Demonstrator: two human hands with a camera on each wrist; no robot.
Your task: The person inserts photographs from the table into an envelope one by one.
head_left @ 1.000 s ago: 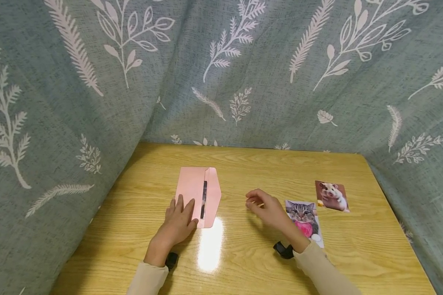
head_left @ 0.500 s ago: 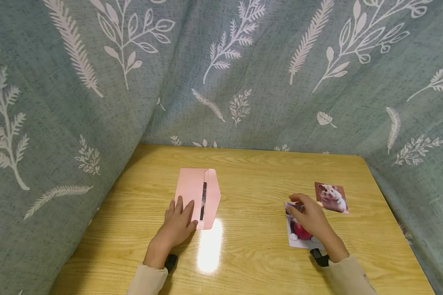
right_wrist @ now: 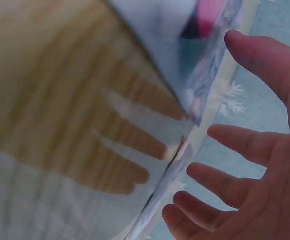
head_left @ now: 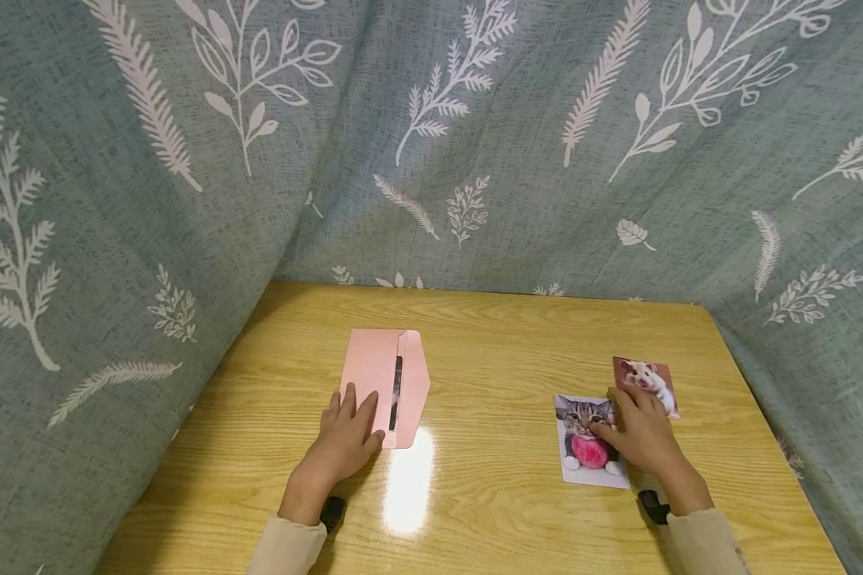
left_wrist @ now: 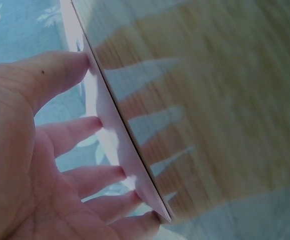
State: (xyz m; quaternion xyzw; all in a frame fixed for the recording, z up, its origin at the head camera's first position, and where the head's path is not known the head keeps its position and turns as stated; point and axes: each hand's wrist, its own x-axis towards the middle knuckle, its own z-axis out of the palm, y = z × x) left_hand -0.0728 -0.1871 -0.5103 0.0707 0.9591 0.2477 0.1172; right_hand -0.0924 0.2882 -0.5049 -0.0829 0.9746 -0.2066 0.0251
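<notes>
A pink envelope (head_left: 372,353) lies on the table with its flap unfolded to the right, and a dark strip of something (head_left: 396,391) shows at its opening. My left hand (head_left: 340,444) rests on the envelope's near-left part, fingers spread; in the left wrist view the fingertips meet the envelope's (left_wrist: 115,131) surface. On the right lies a card with a cat and a pink ball (head_left: 588,452), and beyond it a card with a hamster (head_left: 647,377). My right hand (head_left: 642,430) is over the inner edges of both cards. Its parted fingers (right_wrist: 235,137) hold nothing in the right wrist view.
A wooden table (head_left: 489,495) carries all these things. A green curtain with white leaf prints (head_left: 518,208) hangs along its back and sides. Black straps with small devices (head_left: 653,507) sit at the wrists.
My right hand has moved rightward from the table's middle, across the cat card, to the hamster card's near edge. The left hand and envelope have stayed put.
</notes>
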